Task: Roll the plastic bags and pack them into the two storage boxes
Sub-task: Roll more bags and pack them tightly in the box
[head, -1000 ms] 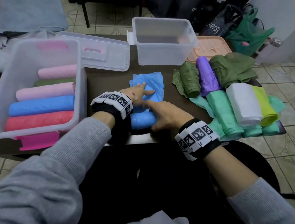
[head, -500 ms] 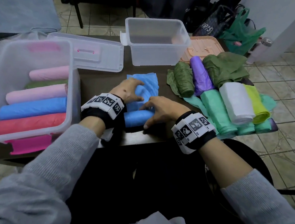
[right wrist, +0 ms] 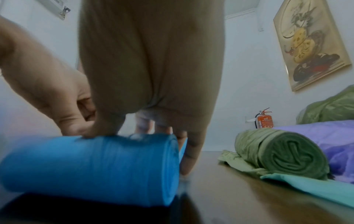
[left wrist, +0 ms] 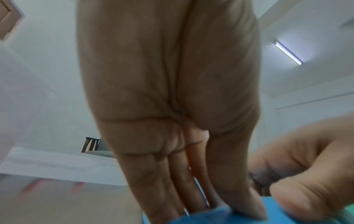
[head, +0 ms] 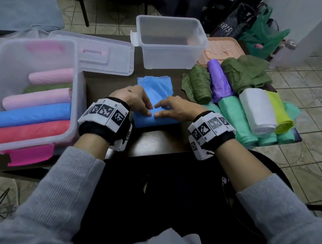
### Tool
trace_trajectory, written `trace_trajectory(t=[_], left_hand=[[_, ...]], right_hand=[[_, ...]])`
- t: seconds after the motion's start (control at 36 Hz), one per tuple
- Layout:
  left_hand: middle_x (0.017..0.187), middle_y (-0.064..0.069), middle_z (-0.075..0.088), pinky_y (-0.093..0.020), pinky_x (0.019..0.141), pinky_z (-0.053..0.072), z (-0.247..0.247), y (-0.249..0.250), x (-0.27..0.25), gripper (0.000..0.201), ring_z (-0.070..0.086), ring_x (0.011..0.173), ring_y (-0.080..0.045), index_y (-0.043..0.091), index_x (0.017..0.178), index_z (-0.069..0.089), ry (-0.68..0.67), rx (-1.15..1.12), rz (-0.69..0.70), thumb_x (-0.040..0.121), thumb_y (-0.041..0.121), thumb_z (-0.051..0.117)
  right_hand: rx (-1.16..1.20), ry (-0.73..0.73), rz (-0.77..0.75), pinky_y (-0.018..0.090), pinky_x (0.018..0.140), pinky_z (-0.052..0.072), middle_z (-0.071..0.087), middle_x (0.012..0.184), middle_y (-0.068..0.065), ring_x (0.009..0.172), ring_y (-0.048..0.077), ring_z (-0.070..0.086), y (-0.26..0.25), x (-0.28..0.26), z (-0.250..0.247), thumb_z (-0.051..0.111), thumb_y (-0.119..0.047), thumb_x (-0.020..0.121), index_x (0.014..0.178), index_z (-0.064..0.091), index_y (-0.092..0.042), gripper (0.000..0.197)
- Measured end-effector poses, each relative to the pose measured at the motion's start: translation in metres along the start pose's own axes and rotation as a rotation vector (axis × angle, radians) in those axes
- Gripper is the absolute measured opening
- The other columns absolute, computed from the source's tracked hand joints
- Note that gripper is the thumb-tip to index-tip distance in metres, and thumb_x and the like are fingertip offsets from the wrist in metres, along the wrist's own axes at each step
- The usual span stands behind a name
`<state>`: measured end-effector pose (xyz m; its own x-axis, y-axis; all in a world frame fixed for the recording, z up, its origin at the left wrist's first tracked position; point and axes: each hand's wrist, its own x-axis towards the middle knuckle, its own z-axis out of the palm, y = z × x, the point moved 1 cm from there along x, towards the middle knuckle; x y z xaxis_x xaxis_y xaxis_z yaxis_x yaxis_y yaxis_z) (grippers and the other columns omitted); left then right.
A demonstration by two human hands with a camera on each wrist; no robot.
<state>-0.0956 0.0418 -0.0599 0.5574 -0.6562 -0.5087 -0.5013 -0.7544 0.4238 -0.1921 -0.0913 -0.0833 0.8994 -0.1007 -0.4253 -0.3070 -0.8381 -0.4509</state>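
A blue plastic bag (head: 154, 87) lies on the dark table, its near end wound into a roll (head: 154, 120). My left hand (head: 145, 108) presses straight fingers down on the roll's top. My right hand (head: 160, 109) meets it there, thumb and fingertips on the roll. In the right wrist view the thumb rests on the blue roll (right wrist: 95, 166) and the fingers (right wrist: 191, 151) stand behind its end. The left storage box (head: 75, 74) holds several pink, blue, red and green rolls. The right storage box (head: 172, 61) holds nothing.
Rolled bags lie at the right: olive green (head: 199, 84), purple (head: 219, 78), mint (head: 235, 120), white (head: 257, 110), yellow-green (head: 280, 112), plus a loose olive bag (head: 246, 72). A clear lid (head: 103, 55) and an orange lid (head: 222, 49) lie behind. The table edge runs just before my wrists.
The blue roll has grown thicker and moved away from me along the bag. My left hand left the flat part and now presses the roll beside my right hand.
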Motion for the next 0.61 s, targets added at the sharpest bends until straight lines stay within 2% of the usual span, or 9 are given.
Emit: trace_trajectory(t=[0.06, 0.11, 0.19, 0.28, 0.33, 0.39, 0.5, 0.56, 0.61], left_hand=[[0.118, 0.005, 0.064, -0.034, 0.102, 0.041, 0.002, -0.002, 0.002, 0.032, 0.056, 0.111, -0.015, 0.024, 0.118, 0.066, 0.0, 0.005, 0.012, 0.086, 0.027, 0.066], [0.124, 0.001, 0.062, -0.034, 0.102, 0.04, 0.004, -0.003, 0.005, 0.031, 0.055, 0.114, -0.017, 0.023, 0.122, 0.063, -0.008, 0.005, 0.02, 0.091, 0.025, 0.058], [0.127, -0.001, 0.06, -0.035, 0.104, 0.039, 0.006, -0.004, 0.008, 0.032, 0.054, 0.116, -0.019, 0.022, 0.125, 0.062, -0.017, -0.006, 0.018, 0.095, 0.024, 0.051], [0.13, -0.001, 0.058, -0.035, 0.104, 0.039, 0.007, -0.005, 0.01, 0.032, 0.052, 0.118, -0.019, 0.02, 0.125, 0.061, -0.013, -0.009, 0.019, 0.096, 0.023, 0.047], [0.129, 0.0, 0.059, -0.033, 0.103, 0.04, 0.007, -0.004, 0.011, 0.032, 0.053, 0.117, -0.019, 0.018, 0.124, 0.062, -0.007, -0.011, 0.014, 0.096, 0.022, 0.047], [0.128, -0.001, 0.06, -0.033, 0.1, 0.041, 0.007, -0.004, 0.012, 0.032, 0.054, 0.115, -0.02, 0.017, 0.122, 0.063, -0.002, -0.009, 0.01, 0.096, 0.022, 0.046], [0.127, -0.003, 0.06, -0.035, 0.102, 0.041, 0.008, -0.004, 0.015, 0.031, 0.054, 0.115, -0.022, 0.019, 0.119, 0.065, 0.03, -0.026, 0.0, 0.095, 0.024, 0.047], [0.13, -0.003, 0.058, -0.031, 0.103, 0.039, 0.008, -0.005, 0.016, 0.03, 0.053, 0.119, -0.022, 0.02, 0.121, 0.063, 0.105, -0.04, 0.002, 0.094, 0.024, 0.051], [0.126, -0.006, 0.06, -0.026, 0.096, 0.039, 0.006, -0.006, 0.016, 0.029, 0.055, 0.115, -0.02, 0.016, 0.118, 0.064, 0.231, -0.075, 0.018, 0.091, 0.022, 0.059]], right_hand=[[0.065, 0.08, 0.007, 0.024, 0.09, 0.031, 0.054, 0.127, 0.01, 0.122, 0.022, 0.043, -0.001, 0.0, 0.002, 0.058, -0.041, 0.09, 0.13, 0.051, -0.016, 0.048], [0.082, 0.151, 0.024, 0.026, 0.09, 0.034, 0.056, 0.124, 0.012, 0.121, 0.024, 0.045, -0.003, 0.002, 0.006, 0.058, -0.039, 0.091, 0.122, 0.053, -0.012, 0.042], [-0.083, 0.312, 0.032, 0.034, 0.094, 0.034, 0.052, 0.121, 0.01, 0.119, 0.026, 0.04, -0.009, 0.002, 0.012, 0.056, -0.041, 0.091, 0.117, 0.055, -0.011, 0.04], [-0.269, 0.465, -0.007, 0.034, 0.083, 0.036, 0.051, 0.115, 0.008, 0.111, 0.026, 0.042, -0.017, -0.005, 0.018, 0.052, -0.035, 0.094, 0.112, 0.055, -0.011, 0.03], [-0.282, 0.483, -0.059, 0.037, 0.081, 0.04, 0.052, 0.11, 0.01, 0.107, 0.028, 0.045, -0.02, -0.009, 0.023, 0.044, -0.021, 0.098, 0.109, 0.055, -0.008, 0.02], [-0.268, 0.479, -0.079, 0.041, 0.084, 0.042, 0.051, 0.111, 0.013, 0.107, 0.03, 0.045, -0.02, -0.013, 0.028, 0.038, -0.015, 0.099, 0.11, 0.055, -0.005, 0.023], [-0.313, 0.416, -0.098, 0.036, 0.099, 0.034, 0.046, 0.126, 0.013, 0.116, 0.029, 0.041, -0.017, -0.019, 0.037, 0.048, -0.015, 0.094, 0.126, 0.047, -0.003, 0.034], [-0.336, 0.407, -0.098, 0.033, 0.101, 0.032, 0.044, 0.13, 0.012, 0.12, 0.029, 0.04, -0.017, -0.019, 0.039, 0.049, -0.007, 0.091, 0.131, 0.043, -0.003, 0.04], [-0.379, 0.406, -0.082, 0.034, 0.104, 0.028, 0.042, 0.132, 0.013, 0.123, 0.03, 0.039, -0.017, -0.017, 0.041, 0.044, 0.0, 0.09, 0.134, 0.039, -0.003, 0.044]])
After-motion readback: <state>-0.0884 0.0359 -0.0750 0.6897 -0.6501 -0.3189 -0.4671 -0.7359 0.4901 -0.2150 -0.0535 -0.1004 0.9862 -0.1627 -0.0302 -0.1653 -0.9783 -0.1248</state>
